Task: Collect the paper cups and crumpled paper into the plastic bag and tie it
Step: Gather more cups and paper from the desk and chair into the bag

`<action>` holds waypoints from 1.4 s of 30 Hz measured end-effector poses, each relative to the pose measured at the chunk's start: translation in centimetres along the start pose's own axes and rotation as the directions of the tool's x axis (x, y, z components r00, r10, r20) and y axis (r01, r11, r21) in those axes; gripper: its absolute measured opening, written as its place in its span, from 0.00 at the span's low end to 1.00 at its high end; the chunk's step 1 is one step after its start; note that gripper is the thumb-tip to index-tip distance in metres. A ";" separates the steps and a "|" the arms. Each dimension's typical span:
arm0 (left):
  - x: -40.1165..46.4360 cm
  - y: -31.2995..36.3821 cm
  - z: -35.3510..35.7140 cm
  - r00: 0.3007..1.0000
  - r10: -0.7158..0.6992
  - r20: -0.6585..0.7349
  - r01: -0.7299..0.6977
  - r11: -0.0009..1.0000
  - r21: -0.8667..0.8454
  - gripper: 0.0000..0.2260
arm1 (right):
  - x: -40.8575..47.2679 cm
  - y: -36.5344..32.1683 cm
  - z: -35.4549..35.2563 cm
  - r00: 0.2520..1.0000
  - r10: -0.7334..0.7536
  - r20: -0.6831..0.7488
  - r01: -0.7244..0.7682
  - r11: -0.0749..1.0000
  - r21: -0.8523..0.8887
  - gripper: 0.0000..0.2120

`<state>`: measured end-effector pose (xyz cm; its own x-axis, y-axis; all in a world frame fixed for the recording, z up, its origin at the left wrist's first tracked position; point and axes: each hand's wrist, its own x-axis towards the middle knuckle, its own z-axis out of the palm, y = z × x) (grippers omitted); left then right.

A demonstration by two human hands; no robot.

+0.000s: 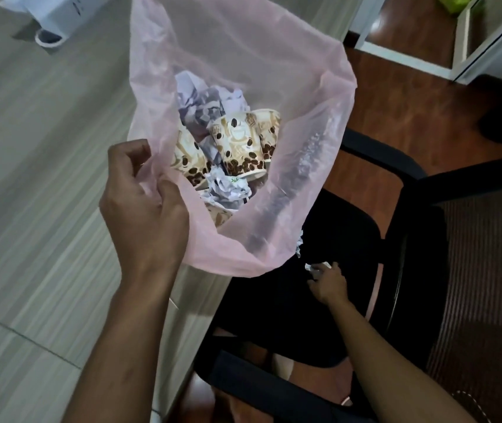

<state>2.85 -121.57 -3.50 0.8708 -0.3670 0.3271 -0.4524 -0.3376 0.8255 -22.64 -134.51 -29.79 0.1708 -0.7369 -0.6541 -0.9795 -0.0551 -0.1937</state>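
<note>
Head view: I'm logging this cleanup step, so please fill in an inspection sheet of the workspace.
Surface: pale wood-grain table; black chair seat beside it.
Job's things: pink plastic bag held open, untied; paper cups and crumpled paper inside; one more paper scrap on the seat.
Clutter: white object at the table's far edge, blurred.
Grippers: left hand pinches the bag's rim; right hand reaches the scrap, grip unclear.
Cables: nothing seen.
Surroundings: brown wooden floor, white frame.
</note>
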 end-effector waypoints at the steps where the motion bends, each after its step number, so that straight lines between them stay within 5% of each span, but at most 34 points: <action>1: 0.1 -0.2 0.0 1.000 -0.001 -0.008 0.001 1.000 -0.001 0.09 | 0.2 0.4 0.2 1.000 -0.026 0.004 0.026 0.999 -0.023 0.24; 10: 0.6 -0.7 0.1 1.000 -0.023 -0.021 0.022 0.999 -0.028 0.09 | -0.8 0.1 3.1 0.999 0.000 -0.034 0.000 1.000 0.024 0.14; 16: 0.9 -0.4 -0.6 0.999 -0.046 -0.011 0.045 0.998 -0.054 0.10 | -3.2 -1.3 3.1 0.997 0.025 -0.074 0.001 0.945 0.326 0.15; 23: 1.9 0.9 -2.2 0.993 -0.114 -0.032 0.111 0.989 -0.094 0.09 | -7.2 -7.6 -4.6 0.967 0.189 -0.174 0.031 0.587 0.809 0.11; 30: 4.1 1.6 -3.9 0.974 -0.204 -0.100 0.192 0.974 -0.118 0.09 | -15.7 -13.2 -20.0 0.809 0.285 -0.514 0.480 0.183 0.858 0.14; 34: 5.2 2.9 -4.1 0.969 -0.227 -0.100 0.213 0.968 -0.132 0.08 | -21.5 -18.5 -25.2 0.618 0.060 -0.784 0.745 0.274 0.608 0.17; 36: 5.5 3.4 -3.9 0.972 -0.217 -0.093 0.204 0.969 -0.136 0.08 | -22.2 -21.6 -25.8 0.647 -0.203 -0.735 0.737 0.414 0.534 0.21; 38: 5.5 3.9 -3.8 0.972 -0.218 -0.093 0.203 0.968 -0.149 0.07 | -22.0 -23.8 -25.7 0.729 -0.472 -0.496 0.674 0.621 0.400 0.26; 40: 5.5 4.2 -3.6 0.971 -0.220 -0.092 0.204 0.967 -0.152 0.07 | -21.6 -24.3 -25.1 0.743 -0.562 -0.363 0.663 0.693 0.285 0.26; 42: 5.4 4.3 -3.4 0.973 -0.212 -0.096 0.195 0.968 -0.155 0.06 | -21.6 -23.4 -24.6 0.715 -0.540 -0.444 0.687 0.659 0.306 0.20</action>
<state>6.29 -122.01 3.36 0.9612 -0.2020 0.1877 -0.2380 -0.2639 0.9347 -6.09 -133.86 6.90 0.6037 -0.7963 -0.0385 -0.4953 -0.3368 -0.8008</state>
